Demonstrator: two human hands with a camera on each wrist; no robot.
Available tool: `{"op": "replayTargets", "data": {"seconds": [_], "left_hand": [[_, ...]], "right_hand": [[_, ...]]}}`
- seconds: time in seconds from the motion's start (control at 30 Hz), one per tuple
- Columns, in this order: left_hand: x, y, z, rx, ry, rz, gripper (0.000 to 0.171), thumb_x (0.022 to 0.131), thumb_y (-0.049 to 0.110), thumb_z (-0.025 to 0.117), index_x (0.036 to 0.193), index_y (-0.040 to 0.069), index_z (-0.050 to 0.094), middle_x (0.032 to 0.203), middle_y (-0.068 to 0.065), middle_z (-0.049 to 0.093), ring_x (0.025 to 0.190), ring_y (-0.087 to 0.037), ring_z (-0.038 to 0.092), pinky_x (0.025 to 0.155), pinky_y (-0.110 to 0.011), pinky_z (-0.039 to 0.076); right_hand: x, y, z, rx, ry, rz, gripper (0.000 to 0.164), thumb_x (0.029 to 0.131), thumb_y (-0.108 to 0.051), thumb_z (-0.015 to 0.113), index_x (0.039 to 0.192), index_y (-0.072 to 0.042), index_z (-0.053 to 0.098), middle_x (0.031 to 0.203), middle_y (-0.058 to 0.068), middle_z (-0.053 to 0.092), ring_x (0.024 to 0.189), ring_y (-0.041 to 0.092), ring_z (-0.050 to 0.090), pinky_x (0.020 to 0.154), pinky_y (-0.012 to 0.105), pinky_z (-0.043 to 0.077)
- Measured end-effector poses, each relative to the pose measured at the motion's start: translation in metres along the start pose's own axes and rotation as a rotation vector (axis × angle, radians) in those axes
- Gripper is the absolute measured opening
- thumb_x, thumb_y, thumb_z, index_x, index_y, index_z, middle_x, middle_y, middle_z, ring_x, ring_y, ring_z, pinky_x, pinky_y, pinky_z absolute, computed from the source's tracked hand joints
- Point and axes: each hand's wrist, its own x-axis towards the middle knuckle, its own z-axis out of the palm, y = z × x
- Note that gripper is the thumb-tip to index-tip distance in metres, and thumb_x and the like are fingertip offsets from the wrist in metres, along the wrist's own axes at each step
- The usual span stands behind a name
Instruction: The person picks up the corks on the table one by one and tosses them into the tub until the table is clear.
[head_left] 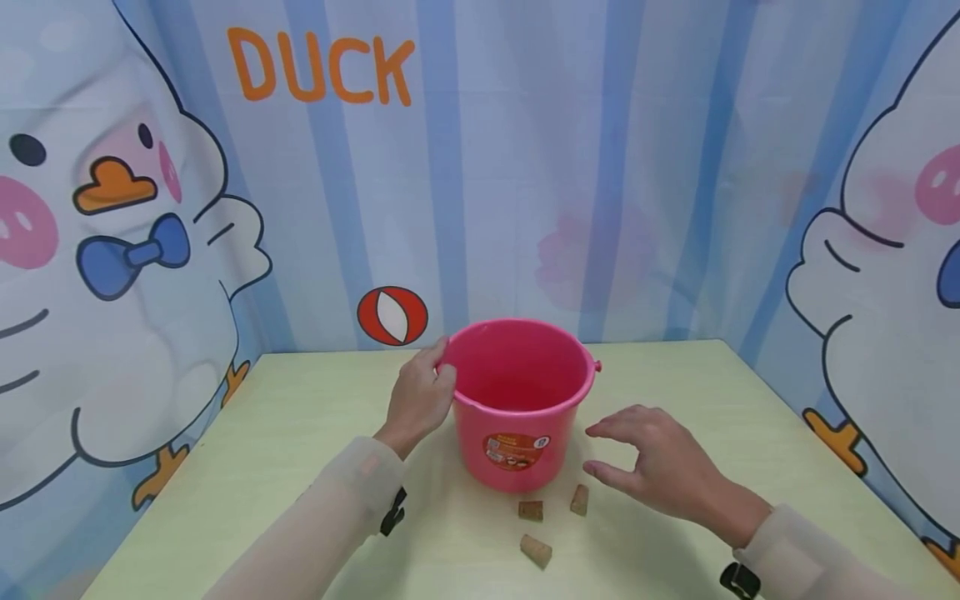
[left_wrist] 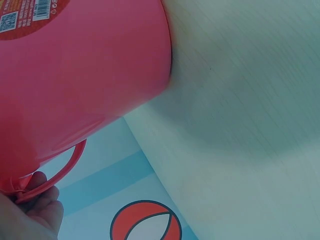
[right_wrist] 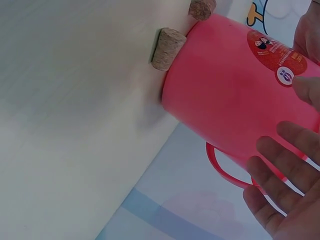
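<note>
A pink bucket (head_left: 513, 442) with an orange label stands on the table, its mouth facing up. My left hand (head_left: 420, 397) grips its rim at the left side, near the handle's (left_wrist: 70, 167) end, with the fingers round the edge. To the bucket's right, my right hand (head_left: 663, 462) is held with fingers spread and nothing in them, the fingertips pointing at the bucket wall. Three tapered corks lie in front of the bucket: one cork (head_left: 531, 511) close to its base, another cork (head_left: 580, 500) to the right, and a third cork (head_left: 536, 551) nearer me.
The pale green table (head_left: 337, 417) reaches back to a blue striped curtain (head_left: 517, 167) printed with ducks, a ball and lettering. Each wrist wears a black strap (head_left: 741, 579) over a light sleeve (head_left: 322, 508).
</note>
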Motion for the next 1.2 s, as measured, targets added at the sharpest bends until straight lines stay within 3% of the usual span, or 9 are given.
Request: {"op": "replayTargets", "data": {"seconds": [0.3, 0.63, 1.2], "left_hand": [[0.000, 0.000, 0.000, 0.008, 0.003, 0.013, 0.059, 0.103, 0.027, 0.049, 0.159, 0.013, 0.038, 0.153, -0.006, 0.051, 0.130, -0.029, 0.054, 0.096, -0.044, 0.057], [0.000, 0.000, 0.000, 0.006, 0.001, 0.012, 0.059, 0.103, 0.026, 0.049, 0.159, 0.013, 0.038, 0.153, -0.006, 0.051, 0.130, -0.030, 0.054, 0.096, -0.045, 0.057], [-0.001, 0.000, 0.000, 0.010, 0.007, 0.020, 0.059, 0.103, 0.026, 0.049, 0.159, 0.013, 0.038, 0.151, -0.006, 0.053, 0.127, -0.029, 0.055, 0.095, -0.044, 0.057]], "right_hand": [[-0.003, 0.003, 0.008, 0.003, -0.015, -0.004, 0.035, 0.079, -0.035, 0.088, 0.107, -0.015, 0.081, 0.101, -0.007, 0.077, 0.096, 0.017, 0.070, 0.086, 0.048, 0.059], [-0.005, 0.001, 0.019, 0.033, -0.076, 0.137, 0.037, 0.078, -0.037, 0.088, 0.106, -0.014, 0.080, 0.100, -0.004, 0.077, 0.098, 0.020, 0.070, 0.084, 0.045, 0.060], [-0.004, 0.002, 0.032, 0.075, -0.178, 0.232, 0.037, 0.077, -0.035, 0.089, 0.102, -0.009, 0.079, 0.096, 0.000, 0.076, 0.097, 0.026, 0.068, 0.083, 0.046, 0.058]]}}
